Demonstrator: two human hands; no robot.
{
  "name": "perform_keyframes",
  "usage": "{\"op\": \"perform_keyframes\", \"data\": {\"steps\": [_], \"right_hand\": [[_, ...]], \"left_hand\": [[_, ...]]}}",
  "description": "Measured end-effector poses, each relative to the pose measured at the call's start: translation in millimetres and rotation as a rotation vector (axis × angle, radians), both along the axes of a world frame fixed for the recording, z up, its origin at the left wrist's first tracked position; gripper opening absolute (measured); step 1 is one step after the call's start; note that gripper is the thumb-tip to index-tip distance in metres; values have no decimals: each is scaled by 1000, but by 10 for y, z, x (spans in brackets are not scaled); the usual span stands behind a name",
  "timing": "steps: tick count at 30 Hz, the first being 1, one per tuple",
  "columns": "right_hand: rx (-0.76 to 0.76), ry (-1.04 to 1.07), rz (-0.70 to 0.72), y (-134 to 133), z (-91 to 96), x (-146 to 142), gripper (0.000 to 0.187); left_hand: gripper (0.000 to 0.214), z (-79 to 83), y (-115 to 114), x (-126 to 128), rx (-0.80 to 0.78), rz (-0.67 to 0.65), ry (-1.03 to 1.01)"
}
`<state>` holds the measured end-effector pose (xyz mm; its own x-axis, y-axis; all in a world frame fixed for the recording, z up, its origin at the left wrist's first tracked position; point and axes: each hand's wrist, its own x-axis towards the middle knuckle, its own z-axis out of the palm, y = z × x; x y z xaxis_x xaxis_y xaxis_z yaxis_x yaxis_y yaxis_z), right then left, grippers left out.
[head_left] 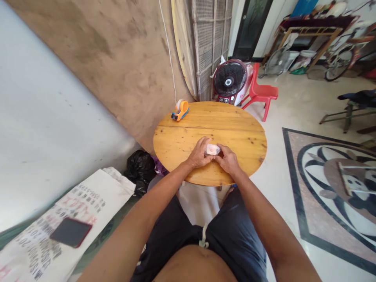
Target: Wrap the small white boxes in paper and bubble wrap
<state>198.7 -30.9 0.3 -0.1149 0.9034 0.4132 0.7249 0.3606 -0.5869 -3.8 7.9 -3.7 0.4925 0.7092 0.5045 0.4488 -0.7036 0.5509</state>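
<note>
Between my two hands, over the near part of the round wooden table (188,135), is a small whitish-pink block-like packet (212,149) that looks wrapped in clear plastic. My left hand (200,153) grips its left side, thumb toward me and fingers at the far side. On the right side, my right hand (227,157) holds it with bent fingers. Its underside is hidden, so I cannot tell whether it touches the tabletop. An orange and blue tape dispenser (181,110) with a roll of tape stands at the table's far left edge.
Behind the table stand a dark red fan (229,80) and a red plastic chair (263,91). Black plastic bags (141,168) lie left of the table. A phone (71,232) rests on a printed white sack (96,192) at lower left. A bicycle (340,62) stands far right.
</note>
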Motion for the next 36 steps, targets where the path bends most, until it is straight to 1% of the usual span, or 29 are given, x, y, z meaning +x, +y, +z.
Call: {"op": "perform_keyframes", "data": {"steps": [1, 3, 7, 9, 12, 17, 20, 22, 25, 29, 33, 36], "right_hand": [[-3, 6, 5, -5, -8, 5, 60], [-9, 11, 23, -12, -23, 24, 62], [-16, -29, 55, -20, -28, 53, 62], [-15, -66, 52, -35, -23, 35, 59], [-16, -119, 5, -87, -37, -55, 58], [-2, -153, -89, -204, -137, -306, 63], [9, -155, -126, -247, -197, -430, 66], [14, -142, -143, -260, -222, -475, 68], [17, -124, -153, -271, -235, -492, 68], [17, -118, -165, -299, -225, -470, 63], [42, -137, -188, -355, -204, -461, 59], [39, -159, -202, -414, -185, -469, 56]], "left_hand": [[91, 1, -7, -1, -4, -6, 4], [87, -8, -8, -5, -19, -37, 5], [64, -65, 4, -9, -90, -98, -6], [60, -99, -10, -1, -124, -99, -26], [68, -145, -73, 27, -203, -60, -82], [91, -201, -231, 108, -417, 27, -264], [95, -196, -307, 152, -511, 71, -374], [97, -168, -336, 163, -544, 92, -399], [96, -107, -352, 145, -561, 96, -382], [89, -65, -359, 98, -531, 75, -335], [87, -108, -386, 58, -456, 43, -330], [87, -175, -421, 14, -406, 6, -277]]}}
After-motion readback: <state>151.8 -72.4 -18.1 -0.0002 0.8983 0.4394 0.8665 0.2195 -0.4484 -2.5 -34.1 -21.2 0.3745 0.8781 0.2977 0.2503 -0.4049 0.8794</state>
